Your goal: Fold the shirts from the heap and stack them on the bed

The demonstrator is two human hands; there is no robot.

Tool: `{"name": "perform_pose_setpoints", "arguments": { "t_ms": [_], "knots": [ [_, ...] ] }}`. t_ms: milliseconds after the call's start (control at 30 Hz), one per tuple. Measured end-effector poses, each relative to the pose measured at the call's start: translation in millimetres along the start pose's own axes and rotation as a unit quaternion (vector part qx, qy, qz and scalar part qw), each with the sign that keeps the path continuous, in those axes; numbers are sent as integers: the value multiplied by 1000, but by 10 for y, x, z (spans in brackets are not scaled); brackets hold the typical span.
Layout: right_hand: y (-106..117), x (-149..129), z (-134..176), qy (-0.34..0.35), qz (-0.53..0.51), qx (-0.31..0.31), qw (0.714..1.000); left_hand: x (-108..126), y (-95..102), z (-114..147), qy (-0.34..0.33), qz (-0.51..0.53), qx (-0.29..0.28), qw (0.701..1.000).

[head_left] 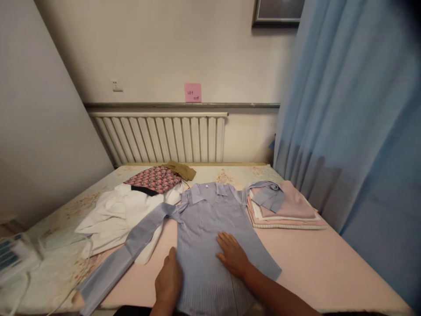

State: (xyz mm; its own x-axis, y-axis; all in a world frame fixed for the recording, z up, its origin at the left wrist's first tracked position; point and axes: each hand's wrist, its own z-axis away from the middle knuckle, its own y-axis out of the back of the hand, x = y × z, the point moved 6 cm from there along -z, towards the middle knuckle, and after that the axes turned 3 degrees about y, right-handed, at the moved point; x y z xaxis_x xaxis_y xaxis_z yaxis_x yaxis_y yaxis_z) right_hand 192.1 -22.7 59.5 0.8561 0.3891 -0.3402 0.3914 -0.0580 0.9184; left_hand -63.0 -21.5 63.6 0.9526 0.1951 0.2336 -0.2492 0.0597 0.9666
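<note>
A light blue striped shirt [204, 245] with a collar lies spread out, its collar toward the wall. One long sleeve reaches out to the near left; the other is bunched over a folded pile on the right. My right hand [233, 255] rests flat on the shirt's front, fingers stretched. At the shirt's left edge is my left hand [169, 278], turned on its side and touching or close against the cloth. Its fingers are mostly hidden, so whether it grips the fabric is unclear.
Folded pink and white cloths [289, 206] are stacked on the right. White garments [121, 215], a red patterned cloth [154, 177] and a brown cloth [180, 170] lie heaped at left. A white device [19, 254] with a cord sits far left. A blue curtain [329, 109] hangs at right.
</note>
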Motion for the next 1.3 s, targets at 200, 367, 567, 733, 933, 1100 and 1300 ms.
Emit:
{"name": "perform_pose_setpoints", "arguments": {
  "t_ms": [200,367,567,733,933,1100,1300],
  "knots": [
    [81,158,408,-15,26,-25,999,-144,-37,54,3,1,-1,1000],
    [193,593,717,-51,75,18,996,-155,-21,132,-6,-27,13,1000],
    [262,965,1027,-31,147,111,982,-149,-48,216,-39,-78,44,995],
    [292,1001,1143,-25,178,163,970,-148,-46,283,-58,-110,61,990],
    [289,992,1156,-23,188,178,966,-143,2,323,-71,-147,105,981],
    [296,988,1169,-22,181,184,966,101,197,288,-137,-102,219,961],
    [309,987,1172,-23,165,186,968,600,-8,59,-276,-42,197,940]
  ]
}}
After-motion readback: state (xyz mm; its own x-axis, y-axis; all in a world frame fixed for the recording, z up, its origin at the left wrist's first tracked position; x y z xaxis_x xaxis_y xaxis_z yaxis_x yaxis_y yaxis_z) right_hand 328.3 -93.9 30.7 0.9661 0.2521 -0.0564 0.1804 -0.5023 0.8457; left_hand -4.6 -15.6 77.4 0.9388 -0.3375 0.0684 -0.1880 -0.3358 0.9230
